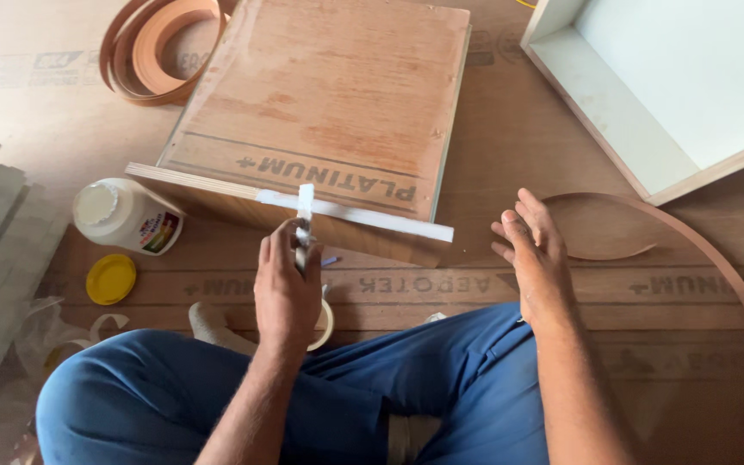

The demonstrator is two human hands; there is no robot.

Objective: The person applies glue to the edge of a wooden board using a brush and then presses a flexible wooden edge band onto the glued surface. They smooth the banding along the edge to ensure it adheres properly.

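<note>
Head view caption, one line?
Left hand spreads white glue along plywood panel edge; right hand hovers open.

Yellow lid (pixel 110 278), white drawer box (pixel 647 95).

Plywood box (pixel 329 103) sits dead centre on the floor (pixel 510 138), a strip of tape (pixel 363 215) lying along its near edge. Left of it, glue bottle (pixel 127 215), with its cap (pixel 110 279) just nearer. Behind-left, a coil of edge banding (pixel 152 52). Far right, an open drawer box (pixel 656 95); before that, a loose band (pixel 734 284) curving across the floor.
</note>
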